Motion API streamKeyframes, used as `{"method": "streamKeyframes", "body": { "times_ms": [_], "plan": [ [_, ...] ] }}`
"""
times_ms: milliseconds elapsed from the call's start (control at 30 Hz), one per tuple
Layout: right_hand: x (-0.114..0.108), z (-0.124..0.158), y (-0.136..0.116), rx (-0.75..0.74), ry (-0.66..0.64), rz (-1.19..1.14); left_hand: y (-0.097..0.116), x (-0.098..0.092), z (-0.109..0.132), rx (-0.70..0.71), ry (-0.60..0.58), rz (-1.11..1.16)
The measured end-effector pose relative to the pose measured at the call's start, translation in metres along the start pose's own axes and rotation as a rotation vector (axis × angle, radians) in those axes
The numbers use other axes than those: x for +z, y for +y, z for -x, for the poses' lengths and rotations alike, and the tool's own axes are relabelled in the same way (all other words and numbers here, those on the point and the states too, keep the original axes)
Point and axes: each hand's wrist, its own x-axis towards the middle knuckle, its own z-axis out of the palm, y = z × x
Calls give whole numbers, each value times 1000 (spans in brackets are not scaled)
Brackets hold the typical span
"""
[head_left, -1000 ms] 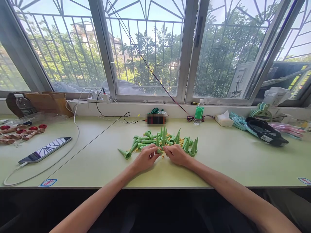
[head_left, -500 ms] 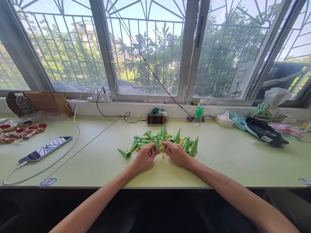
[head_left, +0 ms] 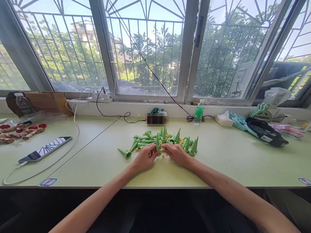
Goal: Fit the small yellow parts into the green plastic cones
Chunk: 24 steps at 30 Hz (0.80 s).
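My left hand is closed around a green plastic spike, which points upward with its wide end low. Close against it on the right, my right hand pinches a small yellow piece at the spike's side. The fingers hide most of that piece. Behind both hands lies a pile of similar green spikes, some standing and some on their sides, with small yellow pieces among them. One loose yellow piece rests on the table just below my fingertips.
On the pale green table a phone with a white cable lies left, near wooden toys with red balls. Along the back stand a green-labelled bottle and a tissue box. A black cap-like item sits at right.
My hands stay almost in place. The fingers of my right hand have shifted slightly at the yellow piece, and the green spike in my left hand has moved a little.
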Motion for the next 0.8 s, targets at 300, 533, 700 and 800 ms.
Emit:
{"method": "streamKeyframes", "body": {
  "times_ms": [300, 533, 700, 800],
  "plan": [
    [-1, 0, -1, 16, -40, -12, -4, 1, 1, 35, -20, 22],
    [-3, 0, -3, 49, -58, -12, -1, -1, 1, 82, -70, 12],
    [-1, -1, -4, 66, -57, -3, -1, 0, 2, 51, -44, -4],
    [0, 0, -4, 65, -58, -5, -2, 1, 2, 30, -22, -6]
  ]
}}
